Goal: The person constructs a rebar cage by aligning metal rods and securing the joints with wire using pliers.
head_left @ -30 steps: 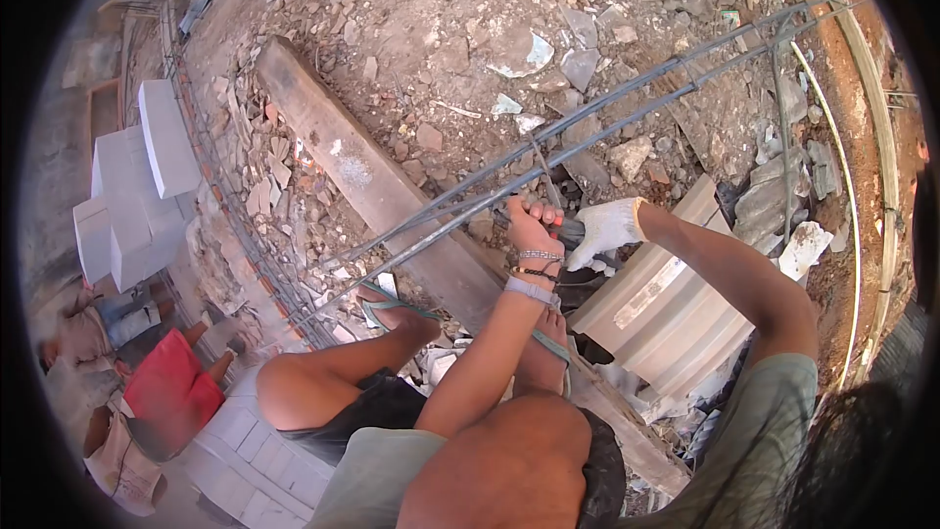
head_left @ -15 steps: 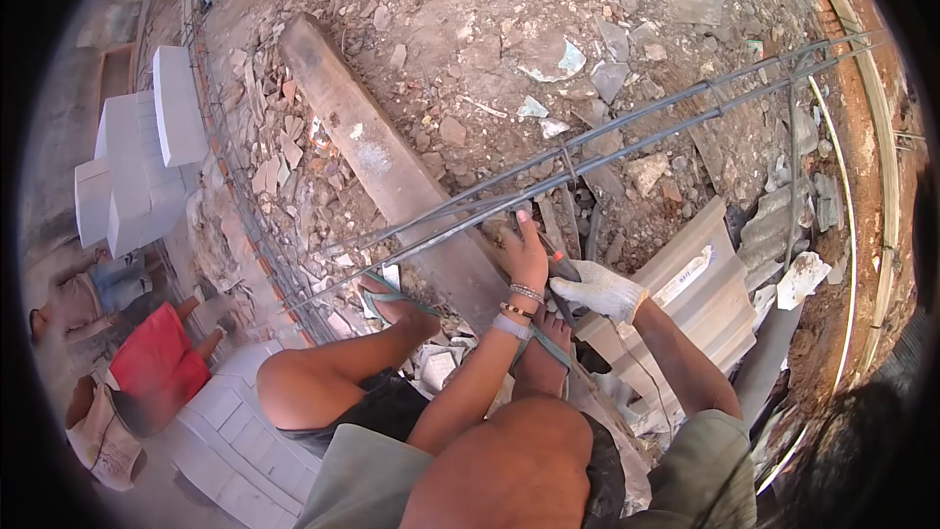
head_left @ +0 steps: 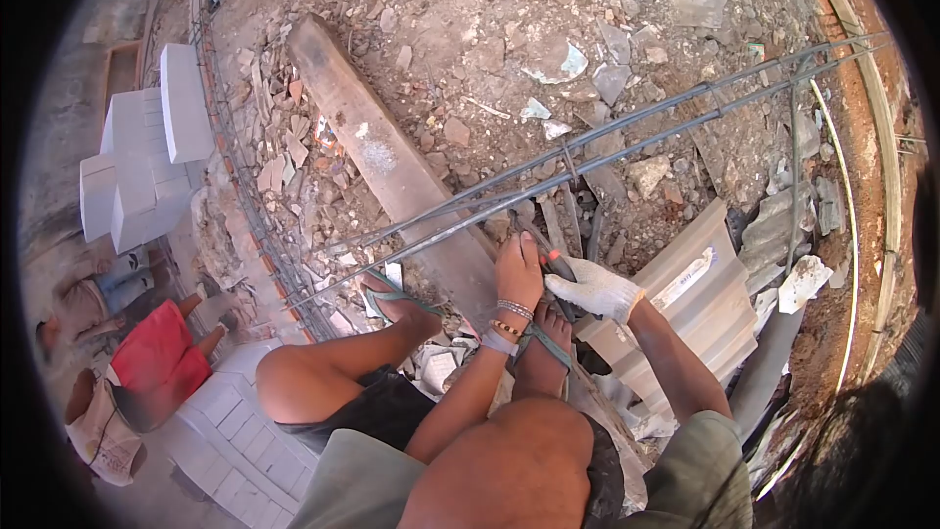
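Observation:
My left hand [head_left: 519, 272], bare with bracelets on the wrist, is closed just below the steel rebars [head_left: 636, 130]. Its fingers curl near the head of a hand tool, and what they pinch is hidden. My right hand [head_left: 594, 291] wears a pale knit glove and is closed round that tool, which looks like pliers [head_left: 558, 263] with dark handles and orange marks. The tool's narrow dark end shows just above my left hand, under the rebars. The rebars lie parallel, joined by a thin stirrup [head_left: 570, 163].
A wooden plank [head_left: 377, 147] passes beneath the rebars over broken rubble. Corrugated sheet [head_left: 676, 294] lies by my right arm. Grey blocks [head_left: 147, 167] are stacked at left, and a person in red [head_left: 162, 353] bends nearby. My sandalled feet [head_left: 543, 343] stand among debris.
My left hand has drawn down slightly from the rebars and its fingers have curled in. The pliers' dark end now shows above it. My gloved hand has shifted slightly left.

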The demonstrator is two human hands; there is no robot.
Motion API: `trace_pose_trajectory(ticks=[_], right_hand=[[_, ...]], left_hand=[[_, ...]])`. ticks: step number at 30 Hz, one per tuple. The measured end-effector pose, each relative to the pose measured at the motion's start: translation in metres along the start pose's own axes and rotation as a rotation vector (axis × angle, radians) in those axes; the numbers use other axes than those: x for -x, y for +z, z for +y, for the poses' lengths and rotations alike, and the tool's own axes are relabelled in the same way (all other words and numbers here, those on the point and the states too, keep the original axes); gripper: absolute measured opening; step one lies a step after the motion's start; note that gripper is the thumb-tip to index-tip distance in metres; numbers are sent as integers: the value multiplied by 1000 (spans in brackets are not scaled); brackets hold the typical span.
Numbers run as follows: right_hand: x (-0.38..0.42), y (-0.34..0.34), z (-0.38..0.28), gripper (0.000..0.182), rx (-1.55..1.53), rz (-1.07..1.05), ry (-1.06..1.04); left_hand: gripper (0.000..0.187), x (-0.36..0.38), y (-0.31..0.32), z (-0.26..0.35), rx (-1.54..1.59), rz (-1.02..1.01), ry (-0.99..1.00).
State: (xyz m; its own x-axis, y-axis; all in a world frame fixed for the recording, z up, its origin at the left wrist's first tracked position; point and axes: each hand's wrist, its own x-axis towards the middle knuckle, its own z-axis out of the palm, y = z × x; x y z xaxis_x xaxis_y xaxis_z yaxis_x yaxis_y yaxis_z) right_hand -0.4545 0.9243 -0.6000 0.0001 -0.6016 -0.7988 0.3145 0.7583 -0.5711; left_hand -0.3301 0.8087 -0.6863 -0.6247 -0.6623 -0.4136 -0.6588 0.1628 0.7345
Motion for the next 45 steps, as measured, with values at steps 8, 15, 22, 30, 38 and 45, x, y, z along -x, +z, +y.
trace_pose_trajectory(ticks=[8, 15, 22, 30, 38, 45], right_hand=[[-27, 9, 34, 42, -63, 35, -89], [-38, -16, 42, 31, -57, -77, -57], [-42, -41, 35, 27, 15, -180, 11], [-38, -68, 8, 20, 227, -307, 126], [-35, -47, 44, 25, 67, -81, -21], [-18, -43, 30, 34, -52, -193, 162]], left_hand=[[61, -14, 42, -48, 512, -84, -337], [23, -33, 31, 27, 877, -98, -677], [18, -30, 56, 46, 885, 296, -661], [20, -38, 68, 55, 916, 357, -681], [22, -31, 72, 33, 1086, 240, -665], [21, -28, 71, 26, 1195, 175, -569]])
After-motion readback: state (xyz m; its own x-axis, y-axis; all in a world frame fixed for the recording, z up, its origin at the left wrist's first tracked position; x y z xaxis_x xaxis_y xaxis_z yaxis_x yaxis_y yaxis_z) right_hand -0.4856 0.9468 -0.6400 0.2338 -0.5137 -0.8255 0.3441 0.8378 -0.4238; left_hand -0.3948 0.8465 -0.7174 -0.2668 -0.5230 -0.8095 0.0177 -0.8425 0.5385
